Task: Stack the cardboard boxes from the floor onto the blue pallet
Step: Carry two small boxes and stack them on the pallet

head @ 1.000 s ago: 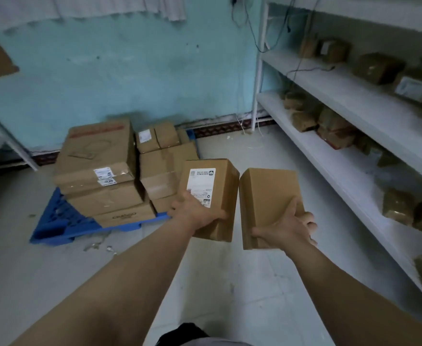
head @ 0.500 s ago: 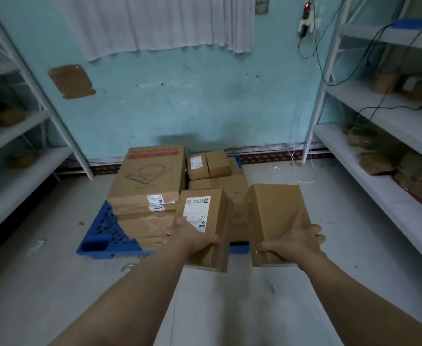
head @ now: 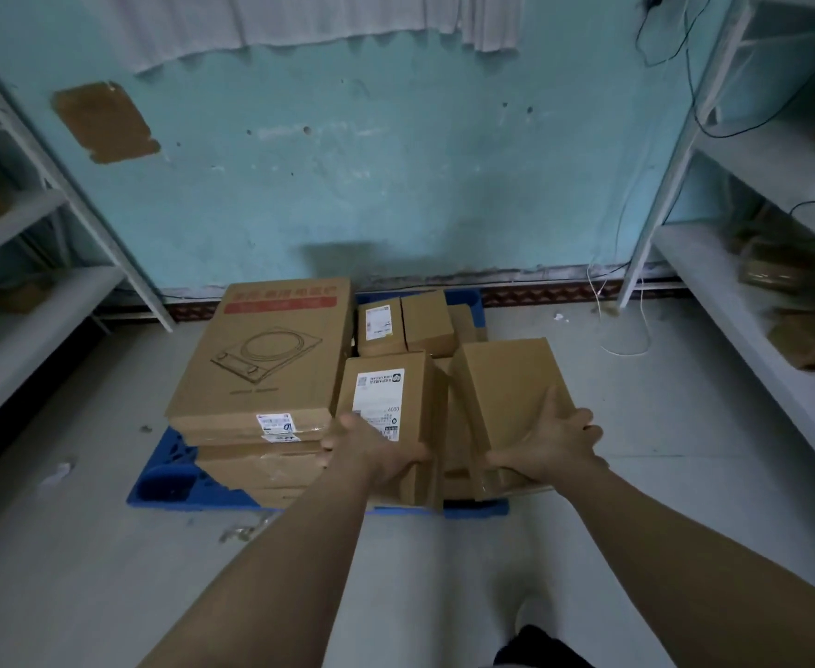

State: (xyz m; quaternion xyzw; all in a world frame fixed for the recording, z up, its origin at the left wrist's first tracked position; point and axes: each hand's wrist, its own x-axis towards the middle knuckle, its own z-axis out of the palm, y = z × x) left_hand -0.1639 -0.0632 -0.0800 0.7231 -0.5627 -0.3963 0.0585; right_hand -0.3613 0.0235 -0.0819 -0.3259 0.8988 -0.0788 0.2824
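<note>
The blue pallet (head: 164,484), far left a second ago, now lies just beyond the arms. The left hand (head: 376,450) grips the labelled box (head: 386,397) and the right hand (head: 548,443) grips the plain box (head: 507,383), both over its near right part. Setting them down looks next.

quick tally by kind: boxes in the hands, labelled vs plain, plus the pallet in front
In the left hand, brown cardboard box with a white printed label: 1
In the right hand, plain brown cardboard box: 1
On the floor, blue plastic pallet: 1
Total: 3
</note>
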